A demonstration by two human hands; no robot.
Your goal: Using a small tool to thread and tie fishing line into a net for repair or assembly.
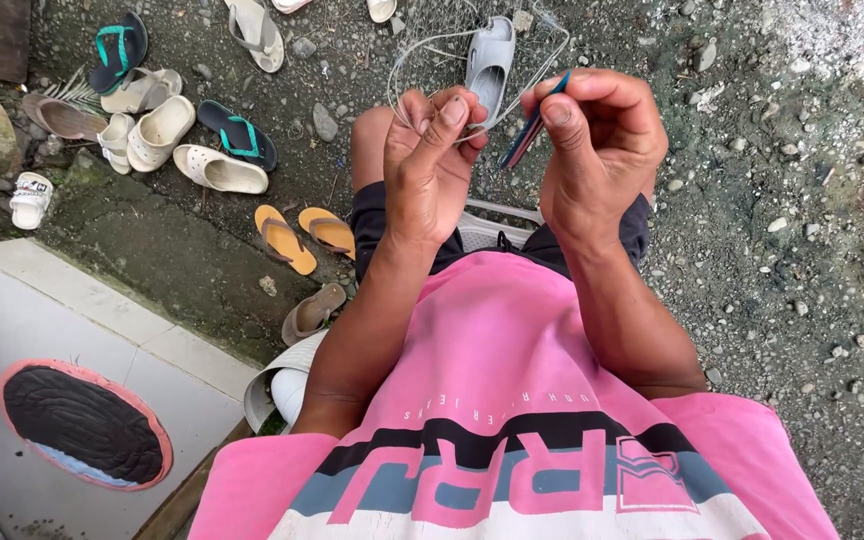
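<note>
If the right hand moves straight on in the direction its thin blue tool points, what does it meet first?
Probably the left hand: the blue tool in the right hand slants down-left toward it and the net strands it pinches. Depth is unclear.

The person wears a bright pink T-shirt [512, 340] that fills the lower middle of the frame. Across its chest run a black band and a grey-blue band, with large pink block letters set into them and a small line of pale lettering above. Dark shorts [382, 225] show above the shirt, near the frame's centre. Both forearms are bare, with no sleeves, watch or rings visible on the hands.
</note>
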